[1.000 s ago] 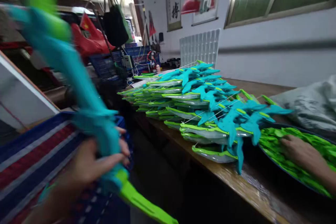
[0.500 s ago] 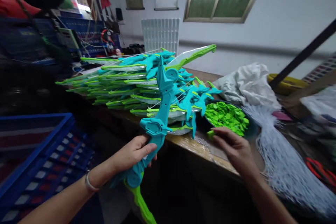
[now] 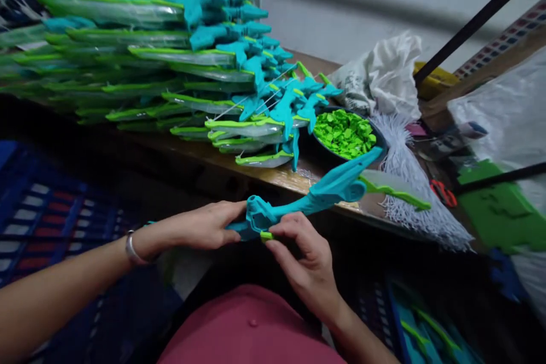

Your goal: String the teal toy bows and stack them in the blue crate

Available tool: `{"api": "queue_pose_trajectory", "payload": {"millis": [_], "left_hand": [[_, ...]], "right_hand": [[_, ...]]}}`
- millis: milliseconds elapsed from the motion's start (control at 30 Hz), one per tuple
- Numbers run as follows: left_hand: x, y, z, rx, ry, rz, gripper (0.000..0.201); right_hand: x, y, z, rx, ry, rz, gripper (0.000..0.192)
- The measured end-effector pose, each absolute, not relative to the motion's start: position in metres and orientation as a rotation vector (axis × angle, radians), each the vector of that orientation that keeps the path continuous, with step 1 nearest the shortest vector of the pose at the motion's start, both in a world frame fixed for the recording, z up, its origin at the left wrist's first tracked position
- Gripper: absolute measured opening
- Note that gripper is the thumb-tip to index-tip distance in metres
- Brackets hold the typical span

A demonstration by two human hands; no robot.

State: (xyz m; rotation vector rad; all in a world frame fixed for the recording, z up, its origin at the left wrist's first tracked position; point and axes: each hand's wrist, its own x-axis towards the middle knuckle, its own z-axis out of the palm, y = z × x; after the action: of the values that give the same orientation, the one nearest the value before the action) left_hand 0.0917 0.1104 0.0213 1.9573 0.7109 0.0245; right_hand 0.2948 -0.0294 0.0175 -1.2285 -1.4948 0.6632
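My left hand is closed around the grip of a teal toy bow, which lies almost level across my lap with a lime-green limb at its right end. Between the thumb and fingers of my right hand is a small lime-green plastic piece, touching or very near the hexagonal recess in the bow's middle. The bow's left end is hidden behind my left hand and forearm. Just beyond the bow, a dark bowl holds many more such green pieces.
Teal and green toy bows are stacked high on the wooden table. White strings hang over its edge beside a white sack. Red-handled scissors lie at right. A blue crate stands low at left; another crate below right contains bow parts.
The bow has swung from upright to nearly level, close to my body. My right hand has brought the green piece from beside the bowl to the bow's middle. My view has tilted down.
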Motion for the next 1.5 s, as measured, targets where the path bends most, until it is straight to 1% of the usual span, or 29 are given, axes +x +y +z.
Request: {"api": "queue_pose_trajectory", "payload": {"millis": [33,100,167,200,333,467,633,867,1067,1167,1200,1300,1400,1500], "left_hand": [[0.092,0.106,0.014,1.934,0.659,-0.027,0.018],[0.094,0.098,-0.001,1.864,0.568,-0.126,0.024],[0.099,0.093,-0.015,1.834,0.572,-0.212,0.03],[0.101,0.093,-0.021,1.838,0.604,-0.255,0.031],[0.113,0.095,-0.031,1.916,0.639,-0.531,0.03],[0.122,0.1,-0.031,2.024,0.625,-0.739,0.033],[0.125,0.102,-0.038,2.056,0.635,-0.776,0.035],[0.126,0.106,-0.043,2.065,0.615,-0.785,0.029],[0.125,0.11,-0.046,2.058,0.59,-0.793,0.03],[0.127,0.11,-0.048,2.064,0.588,-0.798,0.04],[0.128,0.109,-0.049,2.075,0.597,-0.797,0.047],[0.131,0.105,-0.051,2.133,0.642,-0.767,0.06],[0.134,0.101,-0.055,2.154,0.675,-0.745,0.065],[0.136,0.098,-0.059,2.125,0.688,-0.76,0.069]], "right_hand": [[0.294,-0.035,0.011,-1.257,-1.487,0.684,0.009],[0.294,-0.043,-0.002,-1.301,-1.47,0.738,0.017],[0.297,-0.047,-0.015,-1.348,-1.465,0.779,0.024],[0.299,-0.048,-0.021,-1.373,-1.466,0.794,0.024],[0.306,-0.044,-0.04,-1.443,-1.468,0.89,0.009],[0.307,-0.037,-0.054,-1.419,-1.541,0.926,0.007],[0.3,-0.029,-0.07,-1.442,-1.502,0.956,0.005],[0.287,-0.027,-0.075,-1.567,-1.459,0.86,0.007],[0.282,-0.032,-0.085,-1.562,-1.492,0.712,0.006],[0.283,-0.034,-0.091,-1.547,-1.568,0.658,0.001],[0.283,-0.035,-0.093,-1.546,-1.598,0.643,0.002],[0.287,-0.035,-0.094,-1.555,-1.682,0.606,0.017],[0.295,-0.032,-0.09,-1.57,-1.814,0.602,0.026],[0.306,-0.021,-0.08,-1.621,-1.994,0.686,0.043]]}}
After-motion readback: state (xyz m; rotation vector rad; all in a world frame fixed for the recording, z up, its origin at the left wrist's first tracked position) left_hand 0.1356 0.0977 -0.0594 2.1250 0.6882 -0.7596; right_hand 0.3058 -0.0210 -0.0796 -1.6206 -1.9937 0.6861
